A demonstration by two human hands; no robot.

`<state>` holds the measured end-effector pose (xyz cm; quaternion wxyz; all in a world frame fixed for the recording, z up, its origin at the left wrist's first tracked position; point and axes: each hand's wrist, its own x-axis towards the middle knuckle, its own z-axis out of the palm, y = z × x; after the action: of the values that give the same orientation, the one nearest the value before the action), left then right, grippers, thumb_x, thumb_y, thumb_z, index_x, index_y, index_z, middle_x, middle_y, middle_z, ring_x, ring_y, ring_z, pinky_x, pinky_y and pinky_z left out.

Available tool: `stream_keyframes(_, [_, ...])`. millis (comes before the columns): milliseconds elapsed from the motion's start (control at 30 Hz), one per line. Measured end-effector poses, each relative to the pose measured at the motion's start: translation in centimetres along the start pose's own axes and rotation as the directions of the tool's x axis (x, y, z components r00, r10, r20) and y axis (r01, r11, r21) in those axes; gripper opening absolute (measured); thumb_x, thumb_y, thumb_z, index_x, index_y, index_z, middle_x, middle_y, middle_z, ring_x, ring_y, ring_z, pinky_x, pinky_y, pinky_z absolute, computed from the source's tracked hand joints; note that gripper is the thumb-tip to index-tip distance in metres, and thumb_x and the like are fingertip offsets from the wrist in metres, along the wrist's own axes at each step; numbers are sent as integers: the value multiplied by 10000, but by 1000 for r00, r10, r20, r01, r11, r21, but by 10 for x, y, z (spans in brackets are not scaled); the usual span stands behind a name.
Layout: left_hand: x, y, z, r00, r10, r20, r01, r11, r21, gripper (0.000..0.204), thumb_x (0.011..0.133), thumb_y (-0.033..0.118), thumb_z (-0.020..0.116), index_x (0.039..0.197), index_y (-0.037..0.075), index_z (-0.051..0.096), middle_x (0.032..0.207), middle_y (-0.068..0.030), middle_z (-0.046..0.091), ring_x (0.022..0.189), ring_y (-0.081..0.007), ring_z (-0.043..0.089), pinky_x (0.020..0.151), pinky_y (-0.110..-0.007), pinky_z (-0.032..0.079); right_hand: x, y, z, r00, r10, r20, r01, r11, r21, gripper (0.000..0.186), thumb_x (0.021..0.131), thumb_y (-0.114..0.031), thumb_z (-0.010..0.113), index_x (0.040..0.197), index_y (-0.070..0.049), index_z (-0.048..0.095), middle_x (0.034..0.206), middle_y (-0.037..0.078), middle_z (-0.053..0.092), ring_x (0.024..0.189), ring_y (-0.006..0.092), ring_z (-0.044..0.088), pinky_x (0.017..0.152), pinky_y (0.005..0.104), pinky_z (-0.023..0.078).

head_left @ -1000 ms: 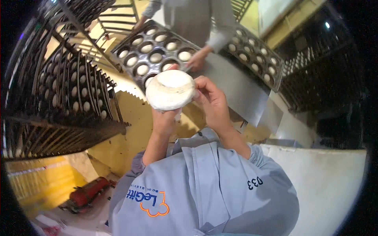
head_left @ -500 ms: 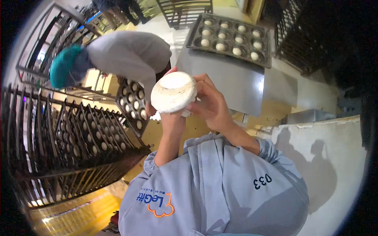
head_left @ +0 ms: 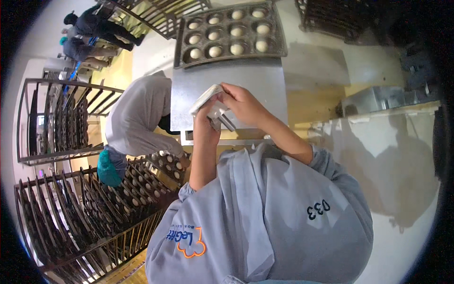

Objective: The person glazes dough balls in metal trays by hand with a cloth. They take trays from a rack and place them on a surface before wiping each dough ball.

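A white, round, disc-like piece (head_left: 207,98) is tilted almost edge-on in front of my chest. From under it a short metal cylinder (head_left: 227,123) sticks out beside my palm; I cannot make out whether the two are joined. My left hand (head_left: 208,120) holds the piece from below, its fingers mostly hidden behind it. Closed on the upper edge are the fingers of my right hand (head_left: 240,103). Just beyond my hands, a dark tray (head_left: 226,61) with round cups carries several pale dough balls (head_left: 237,48).
The tray rests on a metal table (head_left: 260,85). At my left a co-worker in a teal cap (head_left: 110,168) bends over another tray of dough balls (head_left: 169,166) by a dark rack (head_left: 56,222). Other people (head_left: 94,28) stand far left. A pale ledge (head_left: 392,151) lies right.
The white piece has tipped from facing me to nearly edge-on, and the metal cylinder now shows. My view has shifted right toward the table. The co-worker has bent lower.
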<state>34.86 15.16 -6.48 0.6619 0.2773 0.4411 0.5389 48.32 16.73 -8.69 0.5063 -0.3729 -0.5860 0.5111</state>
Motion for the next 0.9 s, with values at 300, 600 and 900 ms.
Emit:
stream_keyframes(300, [14,-30,-5,995,-103,4,102,993,55,273,860,146,557,1092,2,565,1017,-84,591,931,-188,578,784,-316,466,0,-1,-22,975,203,91,-105,779,-618,207,896,-181,497,941,3,578,801,181,636,736,322,616,658,381,464])
stream_keyframes(600, [-7,28,2,980,-6,199,11,1000,-23,422,819,102,559,1205,-41,464,1106,-167,568,998,-276,583,833,-408,495,-15,-7,-15,995,-59,86,6,855,518,207,898,-228,584,881,-24,550,729,-3,537,677,83,491,656,257,417])
stream_keyframes(900, [-9,52,29,996,-85,-3,85,994,66,339,836,161,563,1129,-6,526,1030,-152,594,932,-297,602,766,-429,520,-6,-27,2,989,129,-68,-5,497,868,166,914,-202,565,868,-43,561,798,0,565,756,58,532,717,226,447])
